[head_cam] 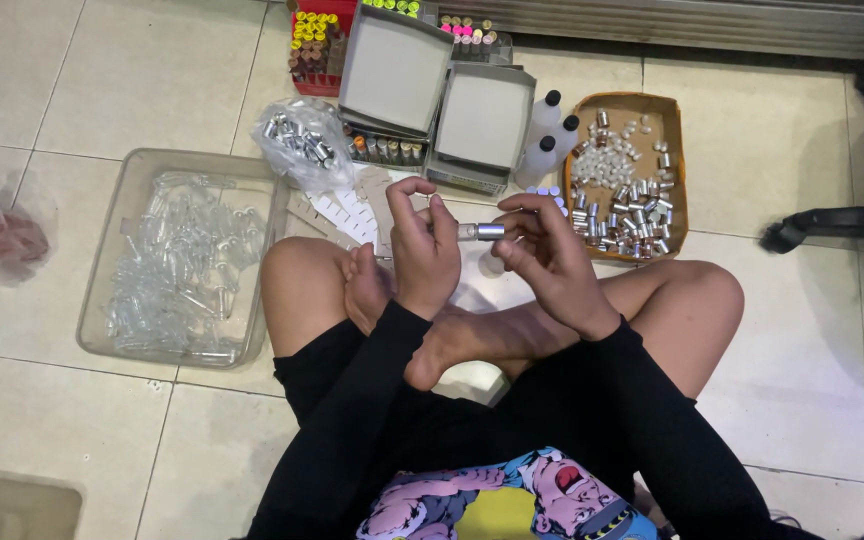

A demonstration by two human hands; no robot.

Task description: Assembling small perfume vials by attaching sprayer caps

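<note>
Glass, by its look: a small clear vial with a silver metal cap (479, 232) is pinched between the fingers of the left hand (422, 255) and right hand (544, 262) above the crossed legs. Likely light, smooth, breakable; best gripped at body and cap.

Beside the cardboard tray (677, 150): three white bottles (544, 140) with black caps and two open grey boxes (439, 95). One clear tub (102, 300), one bag of caps (302, 140).
</note>
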